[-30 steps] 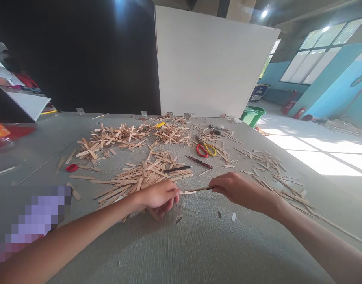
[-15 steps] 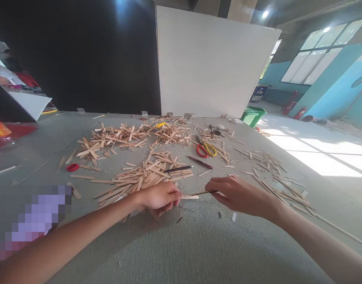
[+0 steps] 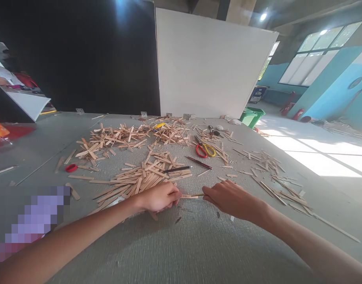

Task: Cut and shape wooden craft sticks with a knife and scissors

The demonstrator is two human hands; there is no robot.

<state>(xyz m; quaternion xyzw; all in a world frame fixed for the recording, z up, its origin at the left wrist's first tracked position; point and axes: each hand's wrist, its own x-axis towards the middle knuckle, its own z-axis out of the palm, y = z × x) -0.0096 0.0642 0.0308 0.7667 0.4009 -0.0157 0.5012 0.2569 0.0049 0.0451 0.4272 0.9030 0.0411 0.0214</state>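
Note:
My left hand (image 3: 161,196) is closed on a pale wooden stick (image 3: 192,197), whose rounded end sticks out to the right. My right hand (image 3: 223,197) grips a thin tool (image 3: 199,194), with its narrow tip over the stick; the rest of the tool is hidden in the fingers. Behind my left hand lies a pile of wooden sticks (image 3: 145,173) with a black pen (image 3: 178,169) on it. A dark red pen (image 3: 199,162) and scissors with red and yellow handles (image 3: 205,148) lie beyond the hands.
More sticks (image 3: 118,136) are heaped at the back, with a yellow object (image 3: 160,126) among them. Thin strips (image 3: 275,189) lie scattered to the right. A red ring-shaped item (image 3: 71,168) is at the left. Black (image 3: 101,59) and white (image 3: 210,67) panels stand behind.
My right hand has moved slightly left, closer to my left hand, and its fingers have closed further round the tool. The left hand still holds the stick.

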